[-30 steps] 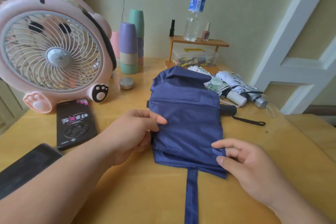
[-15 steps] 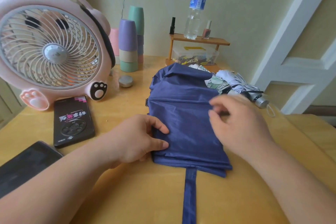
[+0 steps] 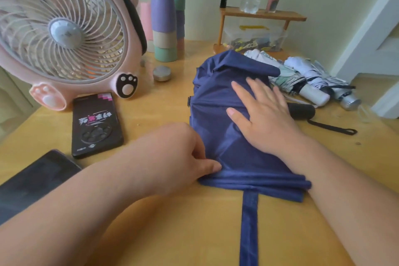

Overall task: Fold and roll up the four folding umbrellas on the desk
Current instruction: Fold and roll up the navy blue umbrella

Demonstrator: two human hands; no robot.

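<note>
The dark navy fabric folding umbrella [image 3: 218, 119] lies flattened in the middle of the yellow wooden desk [image 3: 172, 233], its canopy folded into a rough rectangle with stacked layers along the near edge. Its long navy closing strap [image 3: 249, 229] runs from that edge straight toward the person.

Half a second ago the right hand [image 3: 265, 119] hovered over the umbrella's right side with its fingers drawn together. Now it lies flat on the middle of the canopy, fingers straight and spread, palm pressing the cloth and gripping nothing. With the hand moved inward, the umbrella's black cylindrical handle [image 3: 301, 110] shows again at its right edge, the black wrist loop [image 3: 332, 127] trailing beyond it.

The left hand [image 3: 172, 153] has slid along the umbrella's left edge to the near left corner. Its thumb lies on top of the folded layers and its fingers curl at the edge, pinching the cloth (the fingertips themselves are hidden).

Just beyond the umbrella's far right corner lie a rolled white-and-green patterned umbrella [image 3: 287, 77] and a rolled white umbrella with a silver cap [image 3: 319, 77], side by side as before. Left of the navy umbrella lies a black phone-sized device with pink lettering [image 3: 96, 123], and farther left stands a pink round desk fan with paw feet [image 3: 62, 32].
</note>
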